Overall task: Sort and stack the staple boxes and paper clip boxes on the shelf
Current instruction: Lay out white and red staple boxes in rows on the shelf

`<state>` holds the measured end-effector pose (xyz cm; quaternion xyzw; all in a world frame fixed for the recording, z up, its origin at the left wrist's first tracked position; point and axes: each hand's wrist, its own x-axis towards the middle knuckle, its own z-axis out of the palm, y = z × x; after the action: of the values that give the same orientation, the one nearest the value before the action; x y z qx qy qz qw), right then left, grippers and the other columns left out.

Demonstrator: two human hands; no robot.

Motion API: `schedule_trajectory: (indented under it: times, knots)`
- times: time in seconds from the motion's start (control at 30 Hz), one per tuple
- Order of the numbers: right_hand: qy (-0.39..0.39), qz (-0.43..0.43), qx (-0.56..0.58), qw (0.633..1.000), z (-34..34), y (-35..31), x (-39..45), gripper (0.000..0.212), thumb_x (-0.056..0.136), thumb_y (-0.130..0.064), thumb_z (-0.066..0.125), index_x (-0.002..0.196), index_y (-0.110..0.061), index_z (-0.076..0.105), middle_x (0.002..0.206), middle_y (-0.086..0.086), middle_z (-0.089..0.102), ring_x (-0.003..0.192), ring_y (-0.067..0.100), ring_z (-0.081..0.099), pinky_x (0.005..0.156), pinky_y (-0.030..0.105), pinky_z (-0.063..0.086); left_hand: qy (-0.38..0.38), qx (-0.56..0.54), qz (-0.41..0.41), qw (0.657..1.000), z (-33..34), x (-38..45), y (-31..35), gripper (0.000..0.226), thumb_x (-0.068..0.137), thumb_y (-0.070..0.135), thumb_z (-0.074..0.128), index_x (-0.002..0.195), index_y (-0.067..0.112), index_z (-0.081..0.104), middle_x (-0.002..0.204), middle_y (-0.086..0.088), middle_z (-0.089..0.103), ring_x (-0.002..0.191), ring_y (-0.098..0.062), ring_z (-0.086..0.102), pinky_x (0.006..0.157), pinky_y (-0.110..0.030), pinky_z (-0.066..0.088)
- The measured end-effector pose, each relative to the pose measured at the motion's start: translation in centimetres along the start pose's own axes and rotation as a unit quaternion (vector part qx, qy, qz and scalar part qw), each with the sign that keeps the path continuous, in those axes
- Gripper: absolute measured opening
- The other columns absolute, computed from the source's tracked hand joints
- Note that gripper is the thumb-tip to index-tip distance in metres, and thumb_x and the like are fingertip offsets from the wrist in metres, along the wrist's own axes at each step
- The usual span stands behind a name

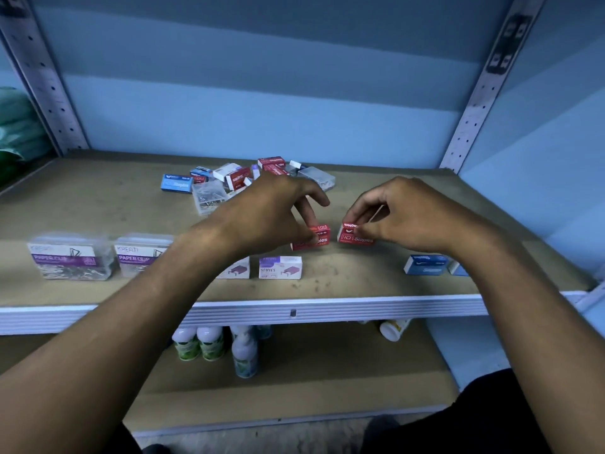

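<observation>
Hands met over the shelf [327, 290], each pinching a red staple box; the left hand [271, 213] gripped the left red box [316, 239] between thumb and curled fingers, and the right hand [402, 214] pinched the right red box [353, 234] at its top edge. Both boxes stood just beside each other without touching, long axes running left to right, printed fronts facing the person; the right box's top lettering read upside down. Nearer the person than the left hand stood two white staple boxes [280, 267], one partly hidden by the forearm, long sides across the shelf; left of that forearm sat two clear paper clip boxes [70, 257] side by side. Below the right wrist lay blue staple boxes [425, 264], lengthwise left to right. Beyond the left hand's fingers lay an unsorted heap of boxes [248, 178], pointing every way.
</observation>
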<state>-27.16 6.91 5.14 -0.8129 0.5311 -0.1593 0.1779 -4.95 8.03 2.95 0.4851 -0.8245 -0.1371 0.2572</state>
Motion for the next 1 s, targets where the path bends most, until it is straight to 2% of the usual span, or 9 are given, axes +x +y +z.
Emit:
schedule_trajectory:
  times: [0.07,0.23,0.4,0.53,0.87,0.93,1.0]
  knots:
    - [-0.014,0.002,-0.010,1.000,-0.4,0.6,-0.7,0.020,0.084,-0.013,0.075,0.094,-0.029,0.079,0.085,-0.015,0.076,0.080,-0.003,0.069,0.078,0.019,0.056,-0.009,-0.010,0.003,1.000,0.4,0.0,0.8,0.049,0.076,0.018,0.078,0.119,0.032,0.062,0.084,0.018,0.072,0.071,0.007,0.063,0.078,-0.029,0.055]
    - [-0.037,0.005,-0.018,0.999,-0.9,1.5,-1.5,0.020,0.085,-0.015,0.075,0.095,-0.033,0.079,0.086,-0.018,0.075,0.080,-0.008,0.067,0.078,0.016,0.054,-0.040,-0.013,0.005,0.999,1.4,0.3,1.8,0.057,0.074,0.024,0.080,0.123,0.038,0.056,0.084,0.022,0.071,0.070,0.007,0.063,0.074,-0.034,0.057]
    - [-0.056,0.007,-0.023,0.998,-1.1,1.8,-2.0,0.022,0.085,-0.014,0.076,0.094,-0.034,0.079,0.084,-0.023,0.075,0.079,-0.012,0.067,0.073,0.011,0.049,-0.056,-0.002,0.018,0.998,2.2,0.1,2.5,0.057,0.075,0.020,0.080,0.126,0.033,0.056,0.086,0.016,0.073,0.070,0.008,0.060,0.065,-0.014,0.048]
    - [-0.064,0.008,-0.022,0.998,-1.2,2.0,-2.2,0.022,0.084,-0.015,0.077,0.093,-0.034,0.080,0.084,-0.023,0.075,0.079,-0.010,0.068,0.079,0.017,0.054,-0.067,-0.003,0.013,0.998,2.4,0.0,2.9,0.057,0.076,0.017,0.079,0.127,0.032,0.056,0.088,0.016,0.074,0.074,0.007,0.061,0.062,-0.009,0.046]
    - [-0.089,0.013,-0.030,0.995,-0.7,2.0,-2.0,0.022,0.083,-0.016,0.077,0.095,-0.034,0.080,0.085,-0.020,0.076,0.080,-0.005,0.070,0.085,0.027,0.059,-0.076,-0.013,0.011,0.997,2.5,-0.2,3.2,0.056,0.077,0.017,0.079,0.125,0.033,0.056,0.088,0.017,0.073,0.070,-0.004,0.068,0.069,-0.026,0.054]
    - [-0.095,0.016,-0.031,0.995,-0.7,2.0,-2.0,0.022,0.083,-0.016,0.076,0.095,-0.035,0.080,0.085,-0.021,0.076,0.080,-0.005,0.070,0.085,0.028,0.059,-0.081,-0.016,0.006,0.997,2.5,-0.2,3.2,0.056,0.077,0.017,0.079,0.125,0.032,0.056,0.087,0.017,0.073,0.069,-0.009,0.070,0.070,-0.031,0.056]
    - [-0.099,0.015,-0.035,0.994,-0.8,2.0,-2.0,0.020,0.083,-0.020,0.077,0.094,-0.036,0.080,0.085,-0.024,0.075,0.080,-0.007,0.069,0.085,0.026,0.058,-0.081,-0.012,0.009,0.997,2.4,-0.3,3.2,0.057,0.077,0.019,0.080,0.126,0.033,0.055,0.089,0.017,0.073,0.071,-0.007,0.070,0.071,-0.030,0.056]
